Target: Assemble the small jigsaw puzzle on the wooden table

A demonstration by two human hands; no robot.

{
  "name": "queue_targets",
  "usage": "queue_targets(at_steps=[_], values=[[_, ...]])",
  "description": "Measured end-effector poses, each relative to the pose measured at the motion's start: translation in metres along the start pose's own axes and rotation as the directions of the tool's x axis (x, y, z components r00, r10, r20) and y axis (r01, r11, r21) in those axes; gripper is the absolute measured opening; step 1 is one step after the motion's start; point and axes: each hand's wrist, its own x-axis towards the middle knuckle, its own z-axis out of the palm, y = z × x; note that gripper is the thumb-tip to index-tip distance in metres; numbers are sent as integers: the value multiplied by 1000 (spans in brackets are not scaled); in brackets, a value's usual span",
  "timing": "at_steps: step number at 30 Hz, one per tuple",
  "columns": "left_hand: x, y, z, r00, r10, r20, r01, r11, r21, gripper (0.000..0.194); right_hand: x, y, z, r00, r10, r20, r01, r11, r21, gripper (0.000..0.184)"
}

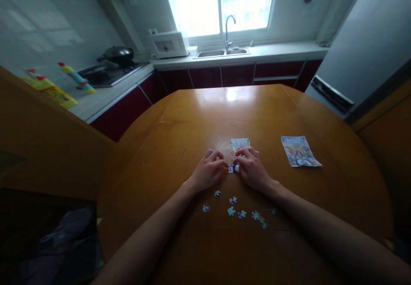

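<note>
A small partly built jigsaw puzzle (pixel 240 144) lies on the round wooden table (pixel 180 122). My left hand (pixel 208 170) and my right hand (pixel 252 168) rest side by side at its near edge, fingers curled. Between their fingertips they pinch a small blue and white cluster of joined puzzle pieces (pixel 233 168). Several loose puzzle pieces (pixel 238 209) are scattered on the table nearer to me, between my forearms.
A printed picture sheet (pixel 299 151) lies to the right of the puzzle. Beyond the table run a kitchen counter with a sink (pixel 221 52), a microwave (pixel 169 44), a stove with a wok (pixel 117 55) and bottles (pixel 76 77). A fridge (pixel 366 45) stands at right.
</note>
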Motion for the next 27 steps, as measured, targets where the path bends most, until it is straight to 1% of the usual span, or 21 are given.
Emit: queue_targets(at_steps=[3, 5, 12, 16, 21, 24, 27], values=[[0, 0, -1, 1000, -12, -5, 12, 1000, 5, 21, 0, 0, -3, 988, 84, -128, -82, 996, 18, 24], [0, 0, -2, 1000, -6, -2, 6, 1000, 1, 22, -1, 1, -3, 985, 95, -145, -93, 995, 20, 23], [-1, -1, 0, 999, 24, 25, -24, 1000, 1, 24, -2, 2, -1, 995, 43, -87, -43, 999, 5, 24], [-3, -2, 1, 999, 22, 47, -22, 1000, 15, 28, -1, -2, -2, 1000, 4, -19, -5, 1000, -29, 26], [-2, -1, 1, 999, 24, 47, -24, 1000, 12, 27, -2, 0, 0, 996, -61, 70, 65, 996, -58, 29], [-2, -1, 1, 999, 28, 46, -29, 1000, 12, 29, -2, 3, 2, 992, -66, 106, 74, 994, -75, 32], [-2, -1, 2, 998, 22, 53, -23, 1000, 19, 30, -2, 5, 4, 992, -57, 113, 66, 994, -83, 32]])
